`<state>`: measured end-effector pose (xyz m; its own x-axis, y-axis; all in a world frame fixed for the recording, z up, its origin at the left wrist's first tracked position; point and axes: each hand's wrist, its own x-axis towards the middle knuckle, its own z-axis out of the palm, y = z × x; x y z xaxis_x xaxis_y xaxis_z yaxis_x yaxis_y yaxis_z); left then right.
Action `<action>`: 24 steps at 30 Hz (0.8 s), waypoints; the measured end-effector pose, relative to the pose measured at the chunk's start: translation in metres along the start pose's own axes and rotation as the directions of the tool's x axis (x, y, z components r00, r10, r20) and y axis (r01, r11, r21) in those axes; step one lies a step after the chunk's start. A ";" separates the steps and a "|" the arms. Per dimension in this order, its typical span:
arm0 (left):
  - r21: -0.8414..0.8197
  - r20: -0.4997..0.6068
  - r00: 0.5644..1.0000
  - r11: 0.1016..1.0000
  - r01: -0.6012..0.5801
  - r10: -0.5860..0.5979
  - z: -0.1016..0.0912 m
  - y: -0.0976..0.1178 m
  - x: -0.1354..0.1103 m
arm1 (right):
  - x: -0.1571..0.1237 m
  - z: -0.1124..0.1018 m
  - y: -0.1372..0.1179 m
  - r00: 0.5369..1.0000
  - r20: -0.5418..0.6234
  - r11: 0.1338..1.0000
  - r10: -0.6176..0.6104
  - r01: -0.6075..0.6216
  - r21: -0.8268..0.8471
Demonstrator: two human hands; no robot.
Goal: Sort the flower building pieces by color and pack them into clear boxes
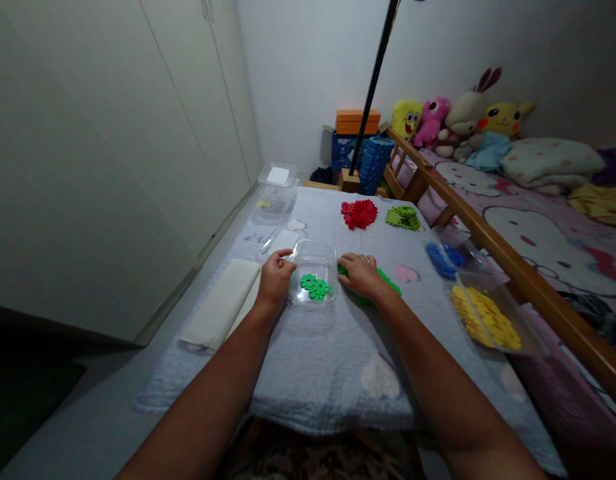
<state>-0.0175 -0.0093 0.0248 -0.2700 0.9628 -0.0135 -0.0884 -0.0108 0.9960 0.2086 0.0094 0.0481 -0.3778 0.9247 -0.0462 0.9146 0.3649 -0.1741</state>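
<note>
In the head view, a clear plastic container (pixel 314 249) stands in front of me with two or so green flower-shaped discs (pixel 318 289) lying in it. My left hand (pixel 275 280) grips its left side between thumb and fingers. Just right of the container, my right hand (pixel 361 275) is curled over a pile of green discs (pixel 391 283), with green showing under its fingertips. The palm hides part of that pile, so how many pieces it holds is unclear.
Red discs (pixel 359 214) and light green discs (pixel 404 217) lie in piles farther back. Tubs of blue pieces (pixel 444 259) and yellow pieces (pixel 485 317) stand right. A clear lid (pixel 278 243), folded cream cloth (pixel 221 303) and lidded box (pixel 278 190) are left. A wooden bed rail (pixel 488 227) borders the right.
</note>
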 end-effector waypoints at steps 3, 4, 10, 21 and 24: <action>0.002 0.009 1.000 1.000 -0.004 0.004 0.001 0.000 -0.001 | -0.008 -0.001 0.011 1.000 -0.001 1.000 0.001 -0.001 0.022; 0.000 0.013 1.000 1.000 -0.002 0.002 0.002 0.000 -0.001 | -0.010 -0.001 0.015 1.000 -0.008 0.999 0.006 -0.006 0.034; -0.014 0.048 0.998 1.000 0.027 -0.026 0.006 0.007 -0.007 | -0.019 0.006 0.032 0.984 -0.142 0.987 0.109 -0.090 0.133; -0.033 0.063 0.998 0.999 0.033 -0.031 0.009 0.004 -0.008 | -0.020 0.008 0.055 0.951 -0.295 0.948 0.089 0.010 0.317; -0.035 0.064 0.998 0.999 0.030 -0.028 0.010 0.005 -0.009 | -0.023 -0.003 0.049 0.940 -0.318 0.941 0.126 -0.012 0.337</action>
<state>-0.0065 -0.0150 0.0312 -0.2056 0.9780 -0.0355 -0.1300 0.0087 0.9915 0.2628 0.0065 0.0439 -0.1942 0.9492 0.2477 0.8167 0.2963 -0.4952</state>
